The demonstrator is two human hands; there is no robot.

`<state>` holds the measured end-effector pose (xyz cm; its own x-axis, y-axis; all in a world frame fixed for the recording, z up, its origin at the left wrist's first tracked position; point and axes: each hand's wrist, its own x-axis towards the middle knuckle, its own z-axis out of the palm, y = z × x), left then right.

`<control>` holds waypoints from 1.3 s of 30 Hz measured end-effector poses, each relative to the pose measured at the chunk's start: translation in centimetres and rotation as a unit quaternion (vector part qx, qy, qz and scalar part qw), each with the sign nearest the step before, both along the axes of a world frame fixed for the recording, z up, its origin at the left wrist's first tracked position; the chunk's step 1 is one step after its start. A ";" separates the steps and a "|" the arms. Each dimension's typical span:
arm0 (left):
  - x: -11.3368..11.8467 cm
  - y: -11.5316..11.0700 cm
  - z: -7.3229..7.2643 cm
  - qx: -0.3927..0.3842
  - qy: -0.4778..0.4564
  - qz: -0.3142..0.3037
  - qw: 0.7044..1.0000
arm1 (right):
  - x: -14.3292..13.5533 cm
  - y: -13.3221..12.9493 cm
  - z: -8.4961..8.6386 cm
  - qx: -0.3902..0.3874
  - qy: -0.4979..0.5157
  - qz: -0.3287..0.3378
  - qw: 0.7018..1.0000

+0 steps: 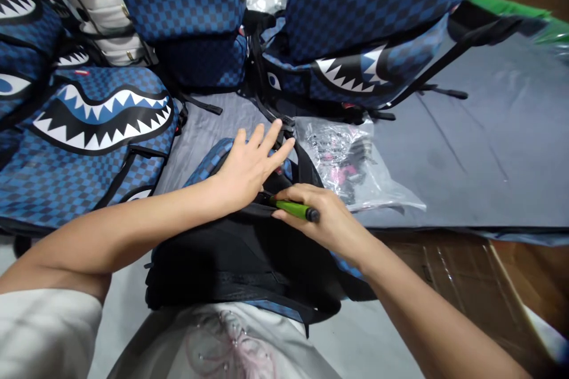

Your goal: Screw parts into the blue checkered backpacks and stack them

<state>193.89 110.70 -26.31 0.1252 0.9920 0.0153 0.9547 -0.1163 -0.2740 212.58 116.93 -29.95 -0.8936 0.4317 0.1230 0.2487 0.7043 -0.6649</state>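
Observation:
A black and blue-checked backpack (pixel 213 249) lies in front of me at the table's edge, its black side turned toward me. My left hand (pixel 249 166) rests over its upper part with the fingers spread, holding nothing. Just to the right, my right hand (pixel 322 213) is closed around a slim green tool with a black end (pixel 293 208). The tool's other end points left into the backpack's dark fold, so its tip is hidden and I cannot tell its exact kind.
A clear plastic bag (pixel 377 180) with dark and pink contents lies right of the backpack. Several shark-mouth backpacks (pixel 98 154) stand or lie to the left and behind. Pale bags (pixel 111 18) are stacked at the back left. Brown cardboard (pixel 462 272) lies below the grey tabletop (pixel 498 148).

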 end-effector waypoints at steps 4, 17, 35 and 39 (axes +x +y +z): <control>-0.2 0.4 0.0 -0.011 -0.004 -0.003 1.000 | 0.9 -0.2 0.7 0.033 -0.005 0.011 0.999; -0.2 1.2 0.1 -0.047 -0.026 0.028 0.998 | -0.3 -0.6 0.7 0.085 -0.023 0.000 0.996; -0.3 1.3 -0.6 -0.029 -0.047 0.024 0.998 | -0.8 -0.9 1.0 -0.015 -0.038 -0.041 0.998; -0.3 1.3 -0.5 -0.027 -0.037 0.021 0.999 | -1.0 -1.8 0.8 -0.021 -0.040 -0.106 0.993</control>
<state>193.59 111.96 -26.84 0.0841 0.9960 -0.0297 0.9765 -0.0884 -0.1966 211.56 115.15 -29.19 -0.7882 0.6145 0.0330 0.4423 0.6029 -0.6640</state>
